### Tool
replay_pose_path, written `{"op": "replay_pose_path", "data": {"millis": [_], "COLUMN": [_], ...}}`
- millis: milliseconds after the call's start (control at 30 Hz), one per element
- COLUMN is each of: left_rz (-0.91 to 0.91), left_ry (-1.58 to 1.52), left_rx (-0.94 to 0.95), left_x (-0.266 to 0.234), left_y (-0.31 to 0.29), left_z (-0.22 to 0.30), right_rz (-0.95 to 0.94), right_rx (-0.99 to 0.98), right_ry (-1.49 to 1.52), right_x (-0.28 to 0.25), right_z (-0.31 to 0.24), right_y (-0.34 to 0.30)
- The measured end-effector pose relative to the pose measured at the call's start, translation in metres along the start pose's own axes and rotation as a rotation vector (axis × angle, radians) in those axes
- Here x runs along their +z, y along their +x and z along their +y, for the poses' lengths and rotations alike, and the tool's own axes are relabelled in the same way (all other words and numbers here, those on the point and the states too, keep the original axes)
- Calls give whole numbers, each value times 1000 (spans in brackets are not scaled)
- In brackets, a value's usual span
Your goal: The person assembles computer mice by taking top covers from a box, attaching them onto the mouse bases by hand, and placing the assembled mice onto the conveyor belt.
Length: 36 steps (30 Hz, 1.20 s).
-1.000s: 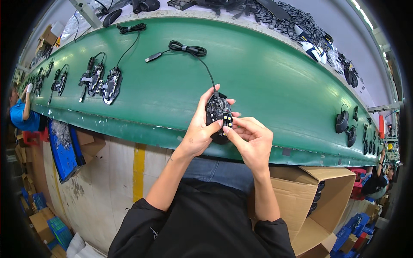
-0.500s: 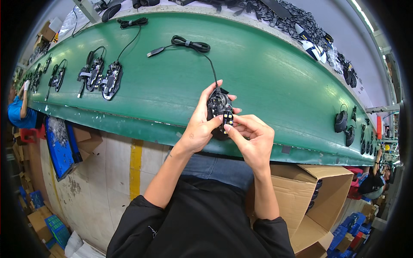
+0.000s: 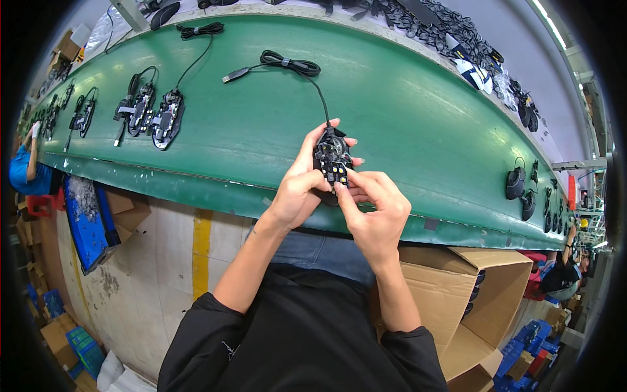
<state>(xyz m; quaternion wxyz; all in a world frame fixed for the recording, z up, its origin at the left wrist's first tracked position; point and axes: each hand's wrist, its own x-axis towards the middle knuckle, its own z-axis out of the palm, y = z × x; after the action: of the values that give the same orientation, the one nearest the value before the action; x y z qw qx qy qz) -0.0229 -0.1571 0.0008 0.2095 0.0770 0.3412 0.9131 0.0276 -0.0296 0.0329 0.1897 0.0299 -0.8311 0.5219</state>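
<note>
My left hand (image 3: 294, 195) is wrapped round an open computer mouse (image 3: 332, 147) whose inner parts show, with no top shell on it. Its thumb presses at the mouse's near left edge. A small black circuit board (image 3: 338, 172) with several pale square switches lies over the near part of the mouse. The thumb and fingers of my right hand (image 3: 379, 208) pinch this board at its right and near edges. From the mouse's far end runs a black cable (image 3: 287, 63), bundled with a tie, ending in a USB plug (image 3: 236, 75) on the belt.
A green conveyor belt (image 3: 411, 130) spans the view. Other open mice (image 3: 168, 117) lie left; black mice (image 3: 516, 181) lie right. Small dark parts (image 3: 424, 42) cover the far shelf. A cardboard box (image 3: 437, 287) stands by my right arm, a blue bin (image 3: 91, 222) left. Co-workers sit at both ends.
The small board has shifted slightly left and away from me, and now lies flatter over the mouse. My right hand has moved left with it; my left thumb is more bent.
</note>
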Motion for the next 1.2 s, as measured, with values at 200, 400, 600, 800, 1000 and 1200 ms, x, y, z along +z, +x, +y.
{"op": "replay_pose_path", "data": {"millis": [200, 400, 600, 800, 1000, 1200], "left_rz": [-8, -7, -9, -5, -37, -5], "left_ry": [21, 145, -6, 18, -41, 64], "left_rx": [-28, 71, 46, 6, 48, 6], "left_x": [5, 13, 13, 15, 15, 23], "left_y": [0, 1, -5, -6, -4, -9], "left_z": [3, -11, -4, 5, 4, 1], "right_rz": [27, 47, -135, -41, 0, -185], "right_rx": [-102, -238, 193, 511, 472, 524], "right_ry": [-125, -525, -46, 593, 405, 674], "right_x": [-1, 5, -12, -18, -23, -28], "right_z": [-6, -14, -2, 6, 20, 19], "right_y": [-1, -6, 3, 1, 6, 6]}}
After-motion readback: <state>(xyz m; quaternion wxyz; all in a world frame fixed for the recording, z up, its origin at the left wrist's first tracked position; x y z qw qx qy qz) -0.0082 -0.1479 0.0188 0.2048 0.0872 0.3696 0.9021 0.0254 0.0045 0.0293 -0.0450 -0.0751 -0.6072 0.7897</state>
